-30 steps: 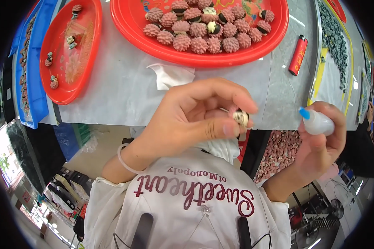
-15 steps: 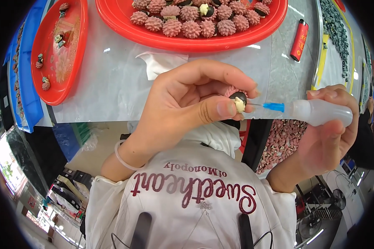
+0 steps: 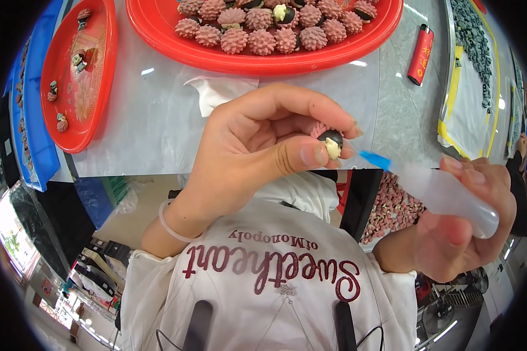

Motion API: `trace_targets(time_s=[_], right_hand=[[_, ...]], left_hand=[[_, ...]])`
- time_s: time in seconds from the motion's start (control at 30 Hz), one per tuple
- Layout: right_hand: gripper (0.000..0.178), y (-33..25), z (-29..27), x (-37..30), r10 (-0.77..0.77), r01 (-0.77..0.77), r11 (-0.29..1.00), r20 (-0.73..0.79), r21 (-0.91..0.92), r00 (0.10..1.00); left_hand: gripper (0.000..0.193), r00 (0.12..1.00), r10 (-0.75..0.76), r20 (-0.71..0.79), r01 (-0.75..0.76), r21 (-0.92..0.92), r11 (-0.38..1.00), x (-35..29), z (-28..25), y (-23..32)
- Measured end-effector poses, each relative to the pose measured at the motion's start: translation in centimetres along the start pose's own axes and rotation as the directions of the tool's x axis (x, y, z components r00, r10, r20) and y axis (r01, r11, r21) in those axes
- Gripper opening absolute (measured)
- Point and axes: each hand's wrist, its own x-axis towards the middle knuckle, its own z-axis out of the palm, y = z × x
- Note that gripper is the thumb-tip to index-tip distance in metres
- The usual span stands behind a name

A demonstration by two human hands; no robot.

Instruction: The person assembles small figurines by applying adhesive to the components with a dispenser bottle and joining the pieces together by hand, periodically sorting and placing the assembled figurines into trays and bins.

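Note:
Between thumb and fingers, my left hand [image 3: 257, 146] pinches a small figurine [image 3: 332, 144] with a pink spiky back, a black part and a cream part. My right hand [image 3: 471, 222] grips a translucent squeeze bottle [image 3: 445, 196] fitted with a blue needle tip [image 3: 375, 160]. The bottle is tilted, its needle end up and pointing left toward the figurine. The thin needle is faint, so I cannot tell whether it touches. Beyond my left hand, a big red tray [image 3: 234, 61] carries rows of similar pink spiky figurines [image 3: 262, 42].
A smaller red tray [image 3: 79, 140] at the left holds several tiny figurines. Behind my left hand lies a white tissue [image 3: 216, 93]. A red lighter [image 3: 420, 55] rests at the right. Pink pieces [image 3: 395, 202] fill a space below the table edge; dark green pieces [image 3: 474, 47] lie far right.
My right hand has lowered and tipped the bottle, so its needle now slants upward. The left hand, still holding the figurine, has shifted slightly left.

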Motion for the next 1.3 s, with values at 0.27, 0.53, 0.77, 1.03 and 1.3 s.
trace_targets(time_s=[0.27,0.53,0.77,1.03,1.3], right_hand=[[0.032,4.8,2.9,0.2,0.204,-0.154,0.974,-0.356,0.163,0.912],[0.025,6.6,1.6,1.9,0.251,-0.255,0.967,-0.164,0.000,0.954],[0.020,12.1,-5.8,3.3,0.366,-0.469,0.775,-0.303,-0.424,0.880],[0.022,5.3,-3.0,-0.1,0.256,-0.164,0.907,-0.199,0.389,0.946],[0.026,3.1,2.2,-0.5,0.452,-0.343,0.634,0.027,0.693,0.891]], left_hand=[[0.030,0.998,-0.022,0.058,0.023,-0.020,1.000,0.0,0.0,0.1],[0.025,0.998,0.005,0.067,-0.003,-0.020,1.000,0.2,0.1,0.1],[0.025,0.995,-0.014,0.097,0.016,-0.020,1.000,0.3,0.0,0.1],[0.026,0.988,-0.023,0.152,0.041,-0.115,0.993,0.1,-0.3,0.2],[0.038,0.996,-0.091,0.027,0.092,-0.047,0.995,0.3,1.6,0.4]])
